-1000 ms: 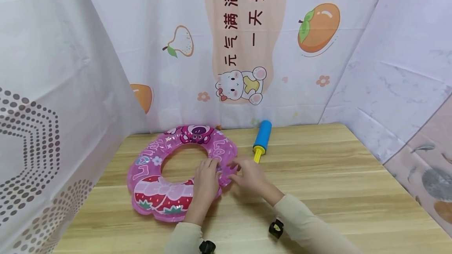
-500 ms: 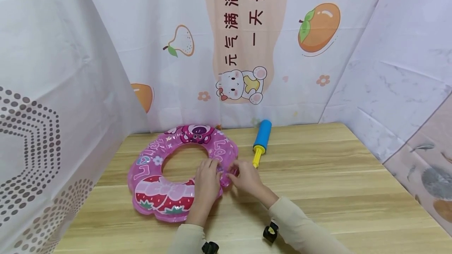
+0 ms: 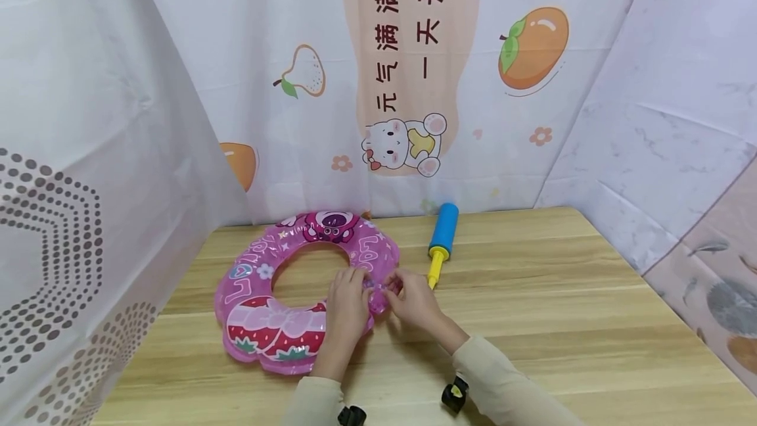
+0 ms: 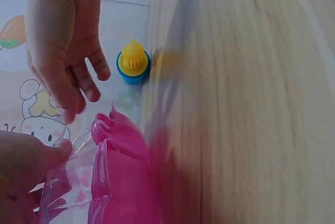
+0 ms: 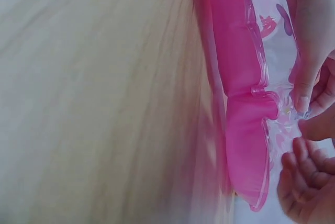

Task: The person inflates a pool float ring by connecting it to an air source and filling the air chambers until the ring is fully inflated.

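A pink inflatable swim ring (image 3: 245,275) with strawberry and bear prints lies on the left half of the wooden table. My left hand (image 3: 347,304) lies over its right inner side, thumb and fingers pinching the clear plastic around the air valve (image 5: 303,113). From the right, my right hand (image 3: 414,298) brings thumb and index finger together at the valve; its other fingers stay off the ring in the left wrist view. The hands hide most of the valve. Just behind the right hand lies a blue-and-yellow hand pump (image 3: 443,229), touched by neither hand.
The wooden table (image 3: 550,321) stretches right of the hands. A printed cloth (image 3: 319,143) hangs at the back edge, with further cloths at both sides.
My right hand's thumb and index finger, spread apart beside the valve earlier, have closed in on it. The left hand and the ring have barely moved.
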Demonstrator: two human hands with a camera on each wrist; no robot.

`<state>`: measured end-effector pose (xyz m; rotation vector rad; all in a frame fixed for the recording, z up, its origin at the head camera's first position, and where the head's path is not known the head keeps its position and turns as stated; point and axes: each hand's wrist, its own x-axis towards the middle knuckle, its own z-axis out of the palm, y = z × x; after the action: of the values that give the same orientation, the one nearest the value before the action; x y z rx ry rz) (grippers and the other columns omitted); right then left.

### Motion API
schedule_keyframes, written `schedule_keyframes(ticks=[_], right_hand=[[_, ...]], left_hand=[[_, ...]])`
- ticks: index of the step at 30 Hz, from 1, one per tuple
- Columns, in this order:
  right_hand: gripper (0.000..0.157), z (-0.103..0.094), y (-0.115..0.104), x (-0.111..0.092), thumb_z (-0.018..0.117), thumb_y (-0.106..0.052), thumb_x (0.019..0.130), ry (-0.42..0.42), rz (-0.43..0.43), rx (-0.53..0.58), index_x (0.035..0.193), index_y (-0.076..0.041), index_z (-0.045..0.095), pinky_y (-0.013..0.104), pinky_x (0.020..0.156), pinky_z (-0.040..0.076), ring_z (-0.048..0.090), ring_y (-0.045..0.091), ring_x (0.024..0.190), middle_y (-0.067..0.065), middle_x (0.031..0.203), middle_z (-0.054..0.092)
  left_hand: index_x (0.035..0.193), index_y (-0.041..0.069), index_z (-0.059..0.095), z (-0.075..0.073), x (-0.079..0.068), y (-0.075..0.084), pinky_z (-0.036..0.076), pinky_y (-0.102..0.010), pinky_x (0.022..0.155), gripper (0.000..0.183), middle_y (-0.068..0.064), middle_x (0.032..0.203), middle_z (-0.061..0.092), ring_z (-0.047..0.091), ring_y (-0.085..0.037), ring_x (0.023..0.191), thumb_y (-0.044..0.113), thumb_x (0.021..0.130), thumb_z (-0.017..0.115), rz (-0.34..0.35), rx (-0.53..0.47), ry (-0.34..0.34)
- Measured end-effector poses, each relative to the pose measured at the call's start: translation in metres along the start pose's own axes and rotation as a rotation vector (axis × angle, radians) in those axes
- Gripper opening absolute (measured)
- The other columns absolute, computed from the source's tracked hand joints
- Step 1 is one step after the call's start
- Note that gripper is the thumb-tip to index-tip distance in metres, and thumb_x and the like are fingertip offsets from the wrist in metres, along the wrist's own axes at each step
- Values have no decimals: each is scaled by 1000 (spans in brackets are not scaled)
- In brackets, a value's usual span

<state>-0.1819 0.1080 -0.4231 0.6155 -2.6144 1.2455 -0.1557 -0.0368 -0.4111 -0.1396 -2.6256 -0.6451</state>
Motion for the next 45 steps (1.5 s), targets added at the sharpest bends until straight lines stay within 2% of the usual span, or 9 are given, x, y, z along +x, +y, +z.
schedule_keyframes(ticks=[6, 13, 17, 23, 31, 38, 42, 45], right_hand=[[7, 0, -2, 2, 72, -3, 85, 85, -31, 86, 89, -4, 67, 16, 58, 50, 58, 9, 70, 8, 79, 68], [5, 0, -3, 5, 78, -13, 82, 122, 80, 117, 86, -10, 75, 13, 62, 52, 62, 8, 71, 4, 79, 75], [5, 1, -2, 6, 80, -14, 79, 148, 107, 136, 83, -10, 78, 13, 58, 50, 61, 10, 66, 5, 77, 76], [4, 6, -1, 9, 81, -11, 78, 187, 78, 146, 80, -8, 78, 13, 56, 49, 60, 10, 62, 7, 75, 76], [4, 5, -5, 9, 80, -10, 79, 140, 69, 100, 79, -6, 78, 14, 54, 46, 53, 5, 60, 6, 74, 76], [6, 3, -4, 7, 79, -11, 80, 100, 75, 102, 79, -5, 77, 14, 56, 47, 52, 3, 62, 6, 74, 76], [5, 1, -2, 7, 79, -9, 80, 70, 78, 123, 79, -5, 77, 14, 55, 48, 55, 4, 61, 7, 75, 76], [6, 0, -1, 8, 78, -10, 81, 45, 43, 111, 85, -5, 77, 14, 58, 50, 60, 8, 64, 8, 79, 77]], left_hand=[[95, 8, 65, 1, 1, 1, 52, -43, 93, 16, -8, 96, 67, 61, -26, 101, 10, 83, 74, 9, -1, 8], [94, 8, 64, 2, 0, 3, 52, -41, 91, 14, -7, 93, 65, 61, -25, 96, 9, 83, 73, 17, 11, 0], [91, 7, 64, 3, 0, 2, 52, -40, 86, 15, -7, 89, 64, 60, -24, 91, 10, 82, 74, 67, 50, 36], [90, 4, 62, 5, 2, -1, 52, -38, 82, 15, -8, 86, 62, 57, -23, 85, 11, 82, 73, 167, 123, 72], [91, 1, 62, 8, 0, -7, 51, -37, 83, 13, -8, 86, 62, 54, -21, 84, 7, 83, 72, 265, 134, 62], [89, 1, 62, 14, -3, -9, 50, -35, 80, 12, -8, 83, 61, 54, -21, 82, 8, 83, 71, 319, 134, 127], [89, 2, 61, 15, -5, -7, 50, -35, 78, 16, -7, 83, 60, 53, -21, 81, 10, 83, 74, 292, 121, 134], [90, 4, 62, 12, -5, -6, 52, -37, 82, 18, -7, 87, 62, 57, -22, 85, 11, 81, 76, 224, 111, 106]])
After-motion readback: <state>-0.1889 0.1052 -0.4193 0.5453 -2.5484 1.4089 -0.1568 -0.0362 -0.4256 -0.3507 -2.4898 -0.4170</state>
